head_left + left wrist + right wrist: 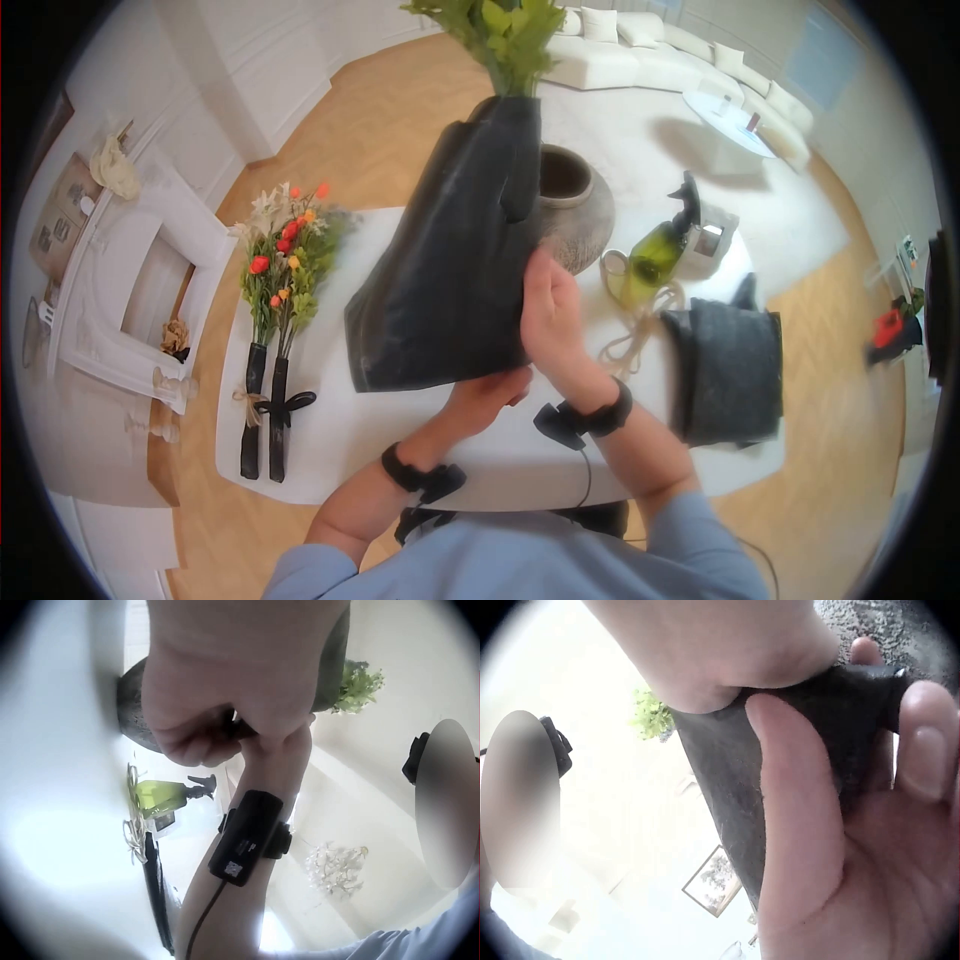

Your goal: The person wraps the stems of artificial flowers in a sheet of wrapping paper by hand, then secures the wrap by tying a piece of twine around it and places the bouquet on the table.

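Observation:
A large black wrap (445, 250) is held up slanting over the white table (330, 450), with green leaves (505, 40) sticking out of its top. My right hand (555, 320) grips its right side; in the right wrist view the thumb (799, 817) lies across the dark material (724, 780) and the other fingers are beyond it. At the lower edge, my left hand (487, 398) has its fingers curled against the wrap. The left wrist view shows this hand (225, 690) closed round a dark bit of it, largely hidden by the hand.
Behind the wrap stands a grey-brown pot (590, 225). To the right are a green spray bottle (655, 262), twine (630, 345), and folded black material (733, 370). Two flower bundles with black-wrapped stems (278, 420) lie at the left.

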The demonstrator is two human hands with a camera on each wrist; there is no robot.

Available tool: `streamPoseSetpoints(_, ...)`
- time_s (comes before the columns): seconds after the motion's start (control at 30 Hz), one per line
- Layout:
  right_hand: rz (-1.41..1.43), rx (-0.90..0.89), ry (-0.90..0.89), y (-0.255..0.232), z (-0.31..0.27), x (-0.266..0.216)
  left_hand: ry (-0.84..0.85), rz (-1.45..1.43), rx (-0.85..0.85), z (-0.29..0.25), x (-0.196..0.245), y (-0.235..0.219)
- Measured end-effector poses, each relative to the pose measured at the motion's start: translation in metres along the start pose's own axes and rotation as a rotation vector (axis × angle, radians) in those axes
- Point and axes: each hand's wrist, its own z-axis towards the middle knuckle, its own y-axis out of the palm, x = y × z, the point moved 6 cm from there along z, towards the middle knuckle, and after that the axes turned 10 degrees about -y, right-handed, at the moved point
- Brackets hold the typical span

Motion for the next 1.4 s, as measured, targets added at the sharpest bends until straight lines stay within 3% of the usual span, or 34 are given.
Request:
streamPoseSetpoints(0.27, 0.012, -0.067, 0.01, 0.003, -0.013, 0.01, -0.013, 0.032, 0.122, 0.002, -0.002, -0.013)
streamPoseSetpoints(0.47, -0.048, -0.038, 0.016, 0.002, -0.013, 0.015, -0.066, -0.179, 0.116, 0.001, -0.009, -0.008)
streamPoseSetpoints(0.53, -0.062, -0.001, 0.008, -0.004, -0.012, 0.022, -0.512, 0.043, 0.04, -0.004, -0.043, -0.014)
streamPoseSetpoints(0.57, -0.135, 0.001, -0.015, -0.009, -0.011, 0.025, -0.511, 0.044, 0.039, -0.01, -0.023, -0.007)
streamPoseSetpoints(0.63, -0.21, 0.008, -0.038, -0.014, -0.007, 0.025, -0.549, 0.614, -0.309, -0.034, 0.019, 0.026)
streamPoseSetpoints(0.67, -0.24, 0.021, -0.037, -0.016, -0.006, 0.023, -0.554, 0.613, -0.316, -0.042, 0.046, 0.034)
streamPoseSetpoints(0.73, -0.269, 0.033, -0.028, -0.014, -0.008, 0.016, -0.317, 0.731, -0.202, -0.046, 0.109, 0.043)
streamPoseSetpoints(0.8, -0.181, 0.09, 0.03, -0.011, -0.006, 0.013, 0.072, 0.638, 0.033, -0.046, 0.159, 0.038)
streamPoseSetpoints(0.9, -0.187, 0.072, 0.0, -0.013, -0.004, 0.014, 0.609, 0.675, 0.31, -0.037, 0.199, 0.023)
streamPoseSetpoints(1.03, -0.203, 0.042, -0.031, -0.022, 0.0, 0.001, 0.678, 0.614, 0.373, -0.042, 0.2, 0.011)
streamPoseSetpoints(1.1, -0.112, 0.057, 0.042, -0.022, -0.001, -0.004, 0.145, 0.505, -0.229, -0.047, 0.169, 0.035)
streamPoseSetpoints(1.17, -0.014, 0.068, 0.089, -0.025, 0.004, -0.009, -0.21, 0.709, -0.545, -0.052, 0.135, 0.057)
streamPoseSetpoints(1.23, -0.037, 0.046, 0.211, -0.03, 0.005, -0.009, -0.366, 0.887, -0.609, -0.05, 0.082, 0.064)
streamPoseSetpoints(1.27, -0.031, 0.061, 0.25, -0.031, 0.004, -0.008, -0.366, 0.89, -0.608, -0.045, 0.057, 0.064)
streamPoseSetpoints(1.33, 0.006, 0.082, 0.323, -0.026, 0.002, -0.018, -0.353, 1.103, -0.39, -0.026, 0.011, 0.048)
streamPoseSetpoints(1.37, 0.042, 0.1, 0.399, -0.023, -0.001, -0.022, -0.309, 1.048, -0.309, -0.012, 0.009, 0.044)
streamPoseSetpoints(1.4, 0.043, 0.099, 0.401, -0.021, -0.001, -0.029, 0.28, 1.224, -0.124, 0.001, 0.006, 0.033)
